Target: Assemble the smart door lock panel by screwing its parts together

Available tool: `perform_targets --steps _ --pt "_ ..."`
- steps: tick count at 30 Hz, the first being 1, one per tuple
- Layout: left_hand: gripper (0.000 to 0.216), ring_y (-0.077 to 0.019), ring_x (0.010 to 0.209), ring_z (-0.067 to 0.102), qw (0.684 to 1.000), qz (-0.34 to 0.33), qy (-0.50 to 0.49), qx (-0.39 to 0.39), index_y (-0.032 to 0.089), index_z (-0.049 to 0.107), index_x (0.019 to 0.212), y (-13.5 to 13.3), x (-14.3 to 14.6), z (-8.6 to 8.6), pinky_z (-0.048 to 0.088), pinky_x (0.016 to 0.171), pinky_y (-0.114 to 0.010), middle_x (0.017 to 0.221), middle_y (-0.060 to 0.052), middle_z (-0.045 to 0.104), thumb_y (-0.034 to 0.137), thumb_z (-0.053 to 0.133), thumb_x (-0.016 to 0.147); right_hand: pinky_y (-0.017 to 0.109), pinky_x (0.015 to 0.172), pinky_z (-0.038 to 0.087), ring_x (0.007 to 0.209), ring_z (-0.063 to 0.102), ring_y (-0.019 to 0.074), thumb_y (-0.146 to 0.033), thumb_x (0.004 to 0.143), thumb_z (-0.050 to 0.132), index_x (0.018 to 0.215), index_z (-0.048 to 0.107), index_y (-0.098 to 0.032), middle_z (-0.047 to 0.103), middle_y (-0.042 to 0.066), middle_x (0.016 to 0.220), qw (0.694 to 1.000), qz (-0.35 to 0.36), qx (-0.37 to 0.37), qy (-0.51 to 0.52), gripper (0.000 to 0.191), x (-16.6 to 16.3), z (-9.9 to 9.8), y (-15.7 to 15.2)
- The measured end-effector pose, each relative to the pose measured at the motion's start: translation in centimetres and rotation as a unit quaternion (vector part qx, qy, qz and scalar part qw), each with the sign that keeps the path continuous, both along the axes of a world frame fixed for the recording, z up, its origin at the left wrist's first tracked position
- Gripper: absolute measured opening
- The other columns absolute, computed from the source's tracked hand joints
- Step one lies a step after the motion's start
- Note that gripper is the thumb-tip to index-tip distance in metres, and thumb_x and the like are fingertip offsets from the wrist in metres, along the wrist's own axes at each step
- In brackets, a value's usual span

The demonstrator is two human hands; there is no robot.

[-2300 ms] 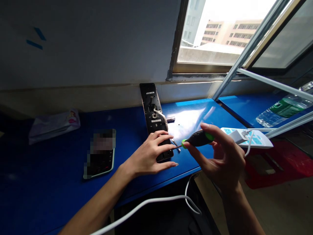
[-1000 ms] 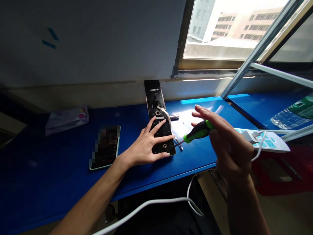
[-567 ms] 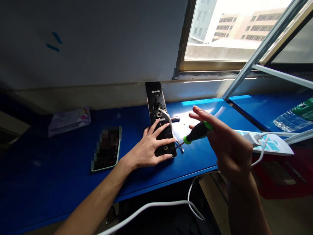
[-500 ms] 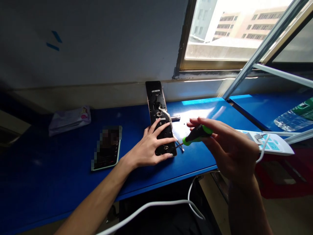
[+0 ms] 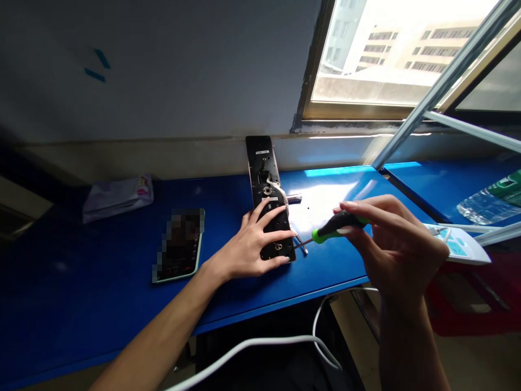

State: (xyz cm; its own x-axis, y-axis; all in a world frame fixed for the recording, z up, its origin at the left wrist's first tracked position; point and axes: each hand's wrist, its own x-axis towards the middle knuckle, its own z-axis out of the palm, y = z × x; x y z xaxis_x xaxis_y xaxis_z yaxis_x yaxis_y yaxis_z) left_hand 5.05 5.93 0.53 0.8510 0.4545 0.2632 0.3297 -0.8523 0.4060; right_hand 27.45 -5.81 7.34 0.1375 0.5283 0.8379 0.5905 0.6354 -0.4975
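A long black panel (image 5: 258, 155), which looks like the back of a door lock, lies on the blue table with its far end by the wall. My left hand (image 5: 254, 241) rests across its near half, fingers spread flat and pressing it down. A white-wrapped cable (image 5: 279, 189) runs along the panel's right side. My right hand (image 5: 401, 244) grips a screwdriver (image 5: 336, 227) by its black and green handle. The screwdriver's shaft points left, its tip at the panel's lower right edge; whether it sits in a screw is too small to tell.
A phone (image 5: 183, 244) lies left of my hand, and a soft tissue pack (image 5: 118, 198) sits behind it. To the right are a power strip (image 5: 468, 244), a metal frame (image 5: 439, 81) and a water bottle (image 5: 488, 195). A white cord (image 5: 252, 343) hangs across my lap.
My right hand has shifted slightly right, its fingers now curled more closely round the screwdriver handle. The tip stays by the panel's lower right edge. My left hand keeps its place on the panel.
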Motion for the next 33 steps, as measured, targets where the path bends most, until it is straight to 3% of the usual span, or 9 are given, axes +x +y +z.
perform_targets --steps 3,7,9,14,19,25,27,30,33 --pt "0.051 -0.0504 0.165 0.009 1.0 0.0 0.003 -0.002 0.035 0.072 0.141 0.0 0.0 0.0 0.028 0.121 -0.079 0.176 -0.01 0.032 0.044 0.08 0.091 0.034 0.075 0.058 0.089 0.069 0.0164 -0.017 0.089 0.084 0.126 0.079 -0.039 0.073 0.0 0.097 0.998 -0.044 0.001 -0.034 0.043 0.2 0.2 0.0" --pt "0.052 -0.0504 0.165 0.009 1.0 0.004 0.003 -0.005 0.036 0.071 0.141 -0.1 0.0 0.0 0.027 0.122 -0.079 0.177 -0.011 0.032 0.043 0.081 0.09 0.05 0.101 0.062 0.124 0.073 0.0268 -0.01 0.105 0.056 0.149 0.063 -0.034 0.071 0.008 0.142 0.995 0.051 -0.088 -0.021 0.051 0.3 0.4 -0.4" --pt "0.052 -0.0502 0.165 0.008 1.0 0.004 0.004 -0.006 0.036 0.071 0.141 -0.1 0.0 0.0 0.027 0.122 -0.079 0.177 -0.011 0.032 0.044 0.081 0.09 0.049 0.096 0.065 0.116 0.077 0.027 -0.008 0.101 0.065 0.144 0.067 -0.034 0.076 0.006 0.136 0.994 0.059 -0.088 -0.006 0.051 0.4 0.4 -0.5" --pt "0.052 -0.0499 0.165 0.007 1.0 0.003 0.013 -0.006 0.035 0.071 0.141 -0.1 0.0 0.2 0.027 0.121 -0.079 0.176 -0.012 0.032 0.043 0.08 0.091 0.034 0.069 0.061 0.081 0.071 0.0171 -0.018 0.085 0.089 0.124 0.08 -0.038 0.074 -0.001 0.091 0.997 -0.066 -0.005 -0.042 0.045 0.8 0.3 -0.2" --pt "0.051 -0.0487 0.166 0.008 1.0 -0.008 -0.001 -0.01 0.036 0.072 0.14 0.1 0.0 -0.2 0.027 0.122 -0.078 0.176 -0.011 0.032 0.042 0.081 0.091 0.051 0.103 0.061 0.127 0.071 0.0279 -0.013 0.105 0.056 0.148 0.065 -0.034 0.071 0.007 0.144 0.994 0.033 -0.098 -0.019 0.048 0.8 0.1 -0.7" --pt "0.049 -0.049 0.165 0.012 0.999 -0.006 -0.015 -0.031 0.037 0.073 0.139 0.0 0.0 -0.4 0.033 0.12 -0.078 0.176 -0.009 0.032 0.04 0.082 0.09 0.032 0.069 0.06 0.082 0.071 0.015 -0.012 0.086 0.086 0.127 0.079 -0.039 0.074 -0.002 0.094 0.999 -0.016 -0.026 -0.034 0.05 0.6 0.5 -0.6" --pt "0.049 -0.049 0.165 0.013 0.999 -0.006 -0.02 -0.036 0.038 0.073 0.138 0.0 -0.1 -0.4 0.033 0.12 -0.078 0.177 -0.008 0.031 0.041 0.081 0.091 0.034 0.076 0.06 0.089 0.071 0.0164 -0.013 0.091 0.081 0.133 0.075 -0.039 0.074 0.0 0.101 0.998 -0.014 -0.032 -0.057 0.049 0.4 0.7 -0.5" --pt "0.048 -0.0482 0.165 0.013 0.999 -0.003 -0.019 -0.04 0.038 0.073 0.138 -0.1 0.0 -0.4 0.032 0.121 -0.079 0.177 -0.008 0.031 0.042 0.081 0.091 0.045 0.099 0.061 0.121 0.072 0.0245 -0.009 0.102 0.062 0.149 0.063 -0.036 0.073 0.006 0.137 0.994 0.043 -0.085 -0.061 0.055 -0.1 0.7 -0.4" --pt "0.047 -0.0482 0.165 0.012 0.999 -0.001 -0.005 -0.046 0.038 0.074 0.137 -0.2 0.0 -0.2 0.033 0.118 -0.081 0.177 -0.01 0.03 0.04 0.082 0.091 0.042 0.089 0.064 0.107 0.077 0.0227 -0.007 0.097 0.07 0.144 0.067 -0.037 0.078 0.005 0.125 0.995 0.049 -0.07 -0.045 0.056 -0.5 0.7 -0.2"
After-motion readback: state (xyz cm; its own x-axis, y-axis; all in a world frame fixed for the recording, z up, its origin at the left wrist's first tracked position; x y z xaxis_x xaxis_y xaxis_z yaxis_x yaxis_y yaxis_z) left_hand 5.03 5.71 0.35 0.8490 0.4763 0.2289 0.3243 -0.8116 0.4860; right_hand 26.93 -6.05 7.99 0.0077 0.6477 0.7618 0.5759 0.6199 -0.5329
